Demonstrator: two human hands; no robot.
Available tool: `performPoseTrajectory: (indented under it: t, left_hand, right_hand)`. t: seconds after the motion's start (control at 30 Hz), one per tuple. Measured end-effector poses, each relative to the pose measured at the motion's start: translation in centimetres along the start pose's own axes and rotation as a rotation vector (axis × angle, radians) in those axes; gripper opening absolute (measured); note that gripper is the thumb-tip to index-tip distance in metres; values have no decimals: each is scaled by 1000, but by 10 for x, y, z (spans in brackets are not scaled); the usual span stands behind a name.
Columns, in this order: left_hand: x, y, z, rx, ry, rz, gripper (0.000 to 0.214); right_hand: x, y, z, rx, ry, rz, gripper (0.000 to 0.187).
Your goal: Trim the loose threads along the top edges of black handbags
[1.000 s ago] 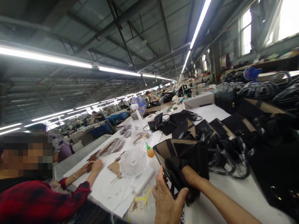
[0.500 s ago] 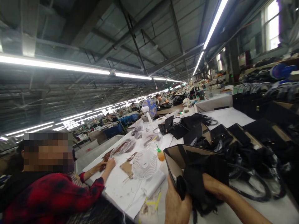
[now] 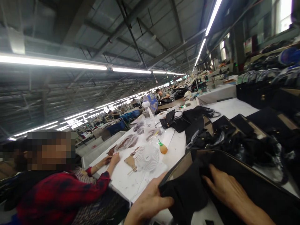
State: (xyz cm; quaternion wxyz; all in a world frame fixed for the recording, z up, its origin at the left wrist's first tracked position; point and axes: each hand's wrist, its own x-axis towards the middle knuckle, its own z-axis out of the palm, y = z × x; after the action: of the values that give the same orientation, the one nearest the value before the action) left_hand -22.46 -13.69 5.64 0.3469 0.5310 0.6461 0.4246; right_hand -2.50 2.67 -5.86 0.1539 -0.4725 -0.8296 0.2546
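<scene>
The left hand (image 3: 150,197), just below the white fan (image 3: 147,157), grips the near left corner of a black bag (image 3: 185,193), thumb laid across its outer face. The right hand (image 3: 229,187), farther right of the fan and lower, has its fingers at the bag's dark cloth inside the mouth; whether they pinch it or only press, I cannot tell.

The bag is to the right of the fan and below it, its mouth open and a tan strip of lining showing. Half a second ago it stood higher and more upright, its rim just beside the bottle (image 3: 163,148); now it is lower and spread wider, and a stretch of the table (image 3: 175,145) shows between rim and bottle. The left thumb, hidden then, is now in sight, and the yellow-marked patch below the fan is covered.

The bottle is just right of the fan, the cardboard (image 3: 130,162) just left of it. A co-worker's hands (image 3: 114,158) are left of the fan, as before, at brown pieces under plastic (image 3: 127,142); what the fingers hold is too small to make out.

The right fingertips are lost in black folds, and the bag's right end is cut off by the frame. Right of the fan, beyond the bag, other bags (image 3: 225,128) merge into one dark heap, hard to tell apart.
</scene>
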Motion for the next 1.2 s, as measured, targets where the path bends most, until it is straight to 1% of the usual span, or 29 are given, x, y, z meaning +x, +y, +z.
performPoseTrajectory:
  t: [0.07,0.13,0.23,0.3,0.37,0.43,0.5,0.57,0.67,0.7,0.8,0.83,0.9,0.93,1.0,1.07,1.13,1.2]
  left_hand:
    - [17,-14,-1,-15,-76,-28,51]
    - [36,-25,0,-10,-78,-32,55]
    - [58,-28,3,82,6,31,56]
    - [65,-24,6,152,101,100,58]
    - [67,-21,10,214,186,156,60]
    - [66,-21,13,234,250,184,56]
    - [64,-25,16,211,283,193,47]
    - [63,-31,16,160,311,177,38]
    - [65,-39,16,101,332,162,34]
    - [65,-42,16,81,333,158,33]
    - [66,-46,17,14,355,136,30]
    - [66,-47,18,-2,373,128,29]
    - [65,-48,21,-18,398,121,28]
    - [64,-48,22,-21,404,124,27]
    - [62,-48,25,-20,408,144,24]
    - [60,-47,27,-21,425,167,22]
    - [58,-47,28,-33,436,184,22]
    - [56,-46,28,-50,432,196,24]
  right_hand:
    - [-4,2,2,-19,9,27,32]
    - [1,-1,6,-33,28,27,44]
    - [20,-9,10,-53,7,-14,60]
    - [31,-14,11,-68,-43,-43,62]
    - [34,-17,8,-86,-91,-78,55]
    - [27,-21,1,-105,-123,-124,40]
    - [14,-27,-11,-123,-141,-179,22]
    - [-2,-35,-29,-142,-149,-233,9]
    - [-16,-55,-61,-160,-98,-334,9]
    - [-17,-62,-71,-162,-49,-401,10]
    - [-7,-85,-94,-205,42,-600,3]
    - [0,-92,-98,-236,55,-672,7]
    - [15,-103,-98,-293,51,-780,17]
    - [24,-106,-96,-312,30,-804,20]
    - [39,-110,-88,-329,-36,-804,17]
    - [53,-109,-79,-327,-103,-791,6]
    - [63,-107,-73,-310,-146,-793,14]
    - [69,-105,-70,-289,-150,-802,18]
